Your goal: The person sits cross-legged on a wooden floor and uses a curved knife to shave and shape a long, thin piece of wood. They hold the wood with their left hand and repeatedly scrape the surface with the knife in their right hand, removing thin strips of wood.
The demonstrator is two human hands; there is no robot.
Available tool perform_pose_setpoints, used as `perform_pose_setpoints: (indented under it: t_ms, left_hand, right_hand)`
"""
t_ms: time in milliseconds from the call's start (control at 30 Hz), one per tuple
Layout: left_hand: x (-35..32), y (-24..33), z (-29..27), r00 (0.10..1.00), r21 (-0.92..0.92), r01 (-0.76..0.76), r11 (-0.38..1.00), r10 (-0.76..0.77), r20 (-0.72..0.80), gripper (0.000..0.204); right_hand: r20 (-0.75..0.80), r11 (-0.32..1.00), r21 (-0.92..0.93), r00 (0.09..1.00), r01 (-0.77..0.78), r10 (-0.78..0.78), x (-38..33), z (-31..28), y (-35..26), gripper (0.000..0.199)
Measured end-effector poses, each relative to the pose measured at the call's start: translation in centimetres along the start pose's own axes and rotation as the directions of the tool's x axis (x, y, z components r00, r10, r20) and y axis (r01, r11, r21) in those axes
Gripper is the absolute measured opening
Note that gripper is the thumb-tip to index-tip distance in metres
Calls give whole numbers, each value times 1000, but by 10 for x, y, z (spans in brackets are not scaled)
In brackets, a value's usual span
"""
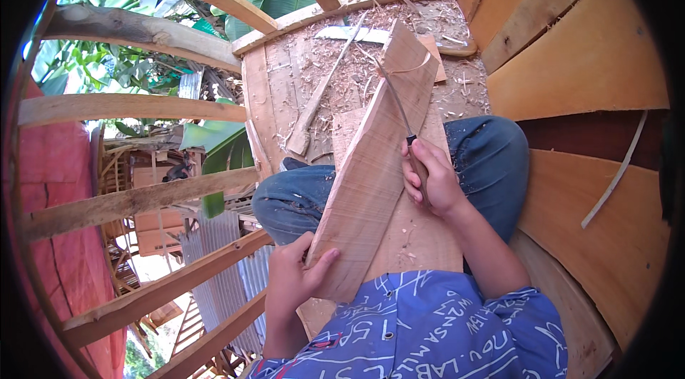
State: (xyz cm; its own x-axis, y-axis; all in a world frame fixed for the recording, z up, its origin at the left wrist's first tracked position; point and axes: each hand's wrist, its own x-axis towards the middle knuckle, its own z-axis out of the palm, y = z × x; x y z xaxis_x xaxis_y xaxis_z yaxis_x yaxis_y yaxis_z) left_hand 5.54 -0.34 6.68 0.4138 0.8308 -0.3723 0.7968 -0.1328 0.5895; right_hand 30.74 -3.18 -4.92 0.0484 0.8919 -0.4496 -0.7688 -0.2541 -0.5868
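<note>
Plank (374, 172) is slanting over a lower board (428, 243), long axis pointing away and rightward; left grip (296, 268) is clasping its near left edge; right grip (433, 181), nearer its far end, is clutching a knife (412, 141) that is crossing it.

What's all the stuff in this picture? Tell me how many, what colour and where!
held board: 1, light brown, slanting across the centre
lower board: 1, pale brown, beneath it
thin-bladed tool: 1, brown handle, over the boards
tapered stick: 1, tan, upper middle
flat blade: 1, whitish, top middle
shavings: many, tan, top middle
bars: several, brown, left and top
wall planks: several, orange-brown, right
strip: 1, pale, right
leaves: many, green, outside
sheet: 1, red, far left
shirt: 1, blue, bottom
jeans: 1 pair, blue, middle
left hand: 1, bare, gripping the held board
right hand: 1, bare, round the tool's handle
</note>
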Motion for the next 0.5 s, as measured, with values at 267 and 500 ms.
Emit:
perform_pose_setpoints:
  t_ms: [267,500]
  left_hand:
    - [0,-2,0,1000,23,2,1000,-2,1,27]
    - [-3,-2,2,999,58,-12,998,13,-29,27]
  right_hand:
    - [-138,955,291,985,-63,107,3,10,-1,30]
    - [-249,980,163,966,117,-75,-7,-13,-20,29]
